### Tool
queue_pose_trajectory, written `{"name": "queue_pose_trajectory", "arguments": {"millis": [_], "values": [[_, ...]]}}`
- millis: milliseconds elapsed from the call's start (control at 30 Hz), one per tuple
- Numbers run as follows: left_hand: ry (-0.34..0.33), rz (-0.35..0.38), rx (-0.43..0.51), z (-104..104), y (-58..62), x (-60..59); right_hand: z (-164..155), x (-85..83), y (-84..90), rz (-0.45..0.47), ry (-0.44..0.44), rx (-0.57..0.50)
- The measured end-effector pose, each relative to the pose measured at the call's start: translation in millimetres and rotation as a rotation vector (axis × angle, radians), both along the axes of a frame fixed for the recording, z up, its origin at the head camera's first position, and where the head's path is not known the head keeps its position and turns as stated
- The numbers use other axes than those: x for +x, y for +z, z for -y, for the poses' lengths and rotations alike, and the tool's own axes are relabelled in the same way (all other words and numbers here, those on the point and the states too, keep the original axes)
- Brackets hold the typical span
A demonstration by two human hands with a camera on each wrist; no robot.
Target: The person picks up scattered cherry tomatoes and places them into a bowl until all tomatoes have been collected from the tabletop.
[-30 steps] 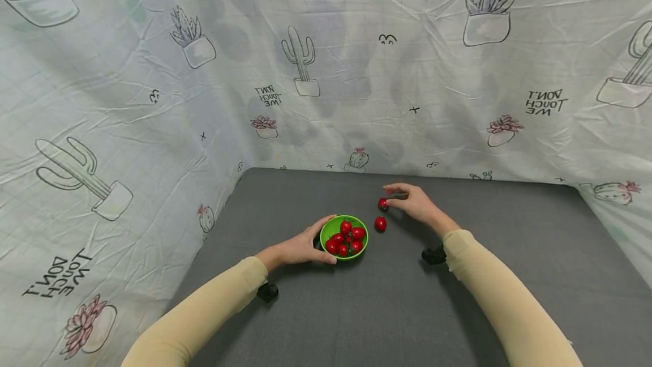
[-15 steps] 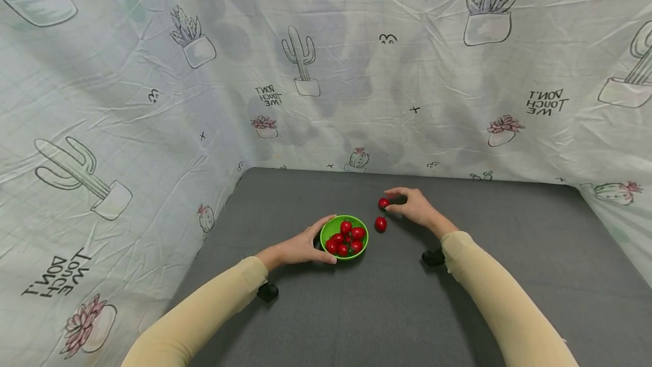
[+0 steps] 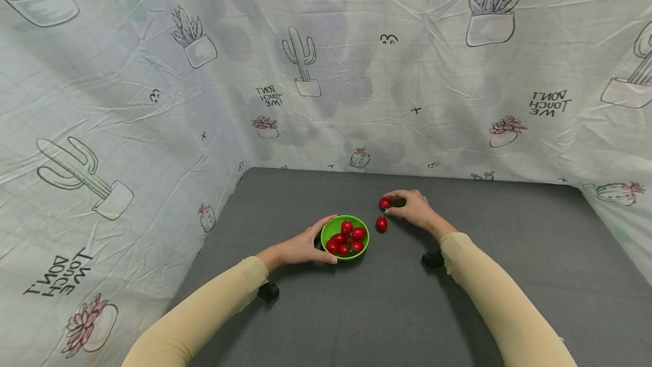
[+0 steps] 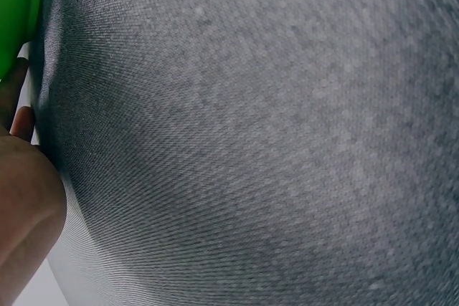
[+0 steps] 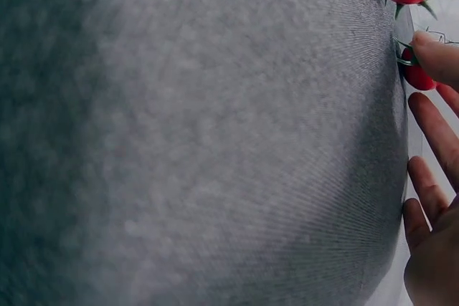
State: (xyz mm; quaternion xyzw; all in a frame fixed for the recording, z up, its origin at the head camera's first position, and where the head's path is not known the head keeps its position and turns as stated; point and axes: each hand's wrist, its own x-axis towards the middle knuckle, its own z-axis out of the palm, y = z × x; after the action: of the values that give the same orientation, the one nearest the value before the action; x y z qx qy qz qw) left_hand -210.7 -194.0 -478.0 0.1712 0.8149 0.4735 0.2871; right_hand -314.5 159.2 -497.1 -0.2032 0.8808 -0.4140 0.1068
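Note:
In the head view my left hand (image 3: 301, 247) grips the left side of a green bowl (image 3: 324, 231), thumb at the near rim and fingers at the far side. Several red cherry tomatoes (image 3: 359, 233) fill the bowl. My right hand (image 3: 414, 208) has its thumb and index finger on either side of a loose cherry tomato (image 3: 384, 203), pinching it on the table. In the right wrist view the thumb (image 5: 435, 55) overlaps that tomato's stem end, and the other fingers are spread behind. A second loose tomato (image 3: 381, 224) lies just nearer, right of the bowl.
A dark grey cloth (image 3: 326, 321) covers the table. A pale curtain (image 3: 346, 72) printed with cacti rises behind and along the left side. Black wrist cameras (image 3: 433, 259) sit under both sleeves.
My right hand has moved slightly nearer and its thumb and fingers have come round the farther loose tomato. My left hand and the bowl have stayed in place.

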Motion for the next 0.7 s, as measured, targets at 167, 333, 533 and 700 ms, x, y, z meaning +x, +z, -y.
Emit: {"name": "queue_pose_trajectory", "arguments": {"millis": [167, 333, 533, 700], "values": [[0.002, 0.001, -0.006, -0.2, 0.4, 0.0, 1.7, -1.0, -1.6, -0.024, -0.005, 0.012], [-0.012, -0.015, 0.003, -1.2, 1.7, 0.3, 4.4, 0.4, -0.7, -0.045, -0.016, 0.020], [-0.016, -0.020, 0.018, -1.0, 2.4, 1.0, 4.3, 0.4, -1.4, -0.048, -0.023, 0.022], [-0.014, -0.014, 0.010, -0.3, 4.7, 2.4, 3.0, 1.2, -1.1, -0.045, -0.013, 0.012]]}}
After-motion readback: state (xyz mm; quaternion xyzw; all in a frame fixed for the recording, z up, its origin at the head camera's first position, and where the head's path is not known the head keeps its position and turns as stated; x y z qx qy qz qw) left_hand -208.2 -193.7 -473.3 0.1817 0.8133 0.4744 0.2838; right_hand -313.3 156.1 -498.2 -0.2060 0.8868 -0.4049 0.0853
